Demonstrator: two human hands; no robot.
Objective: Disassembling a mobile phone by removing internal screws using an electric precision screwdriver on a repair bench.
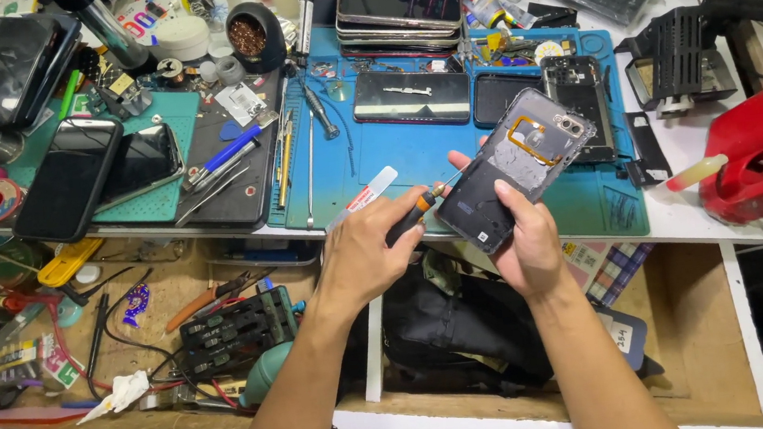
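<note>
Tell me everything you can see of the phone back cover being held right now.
The phone back cover is a dark, glossy, slightly see-through rectangular shell, inner side up. An orange ring-shaped strip sits near its upper half, a camera cut-out at the far corner. It tilts diagonally above the blue mat. The right hand holds its lower end; the left hand points a small screwdriver at it.

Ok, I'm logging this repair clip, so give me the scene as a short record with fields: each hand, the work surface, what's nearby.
left hand: left hand holds a small screwdriver, tip toward the phone
right hand: right hand holds an opened phone back, tilted, inner side up
surface: blue mat on the bench
nearby: stack of phones behind; disassembled phone on the mat; open drawer of tools below
</note>
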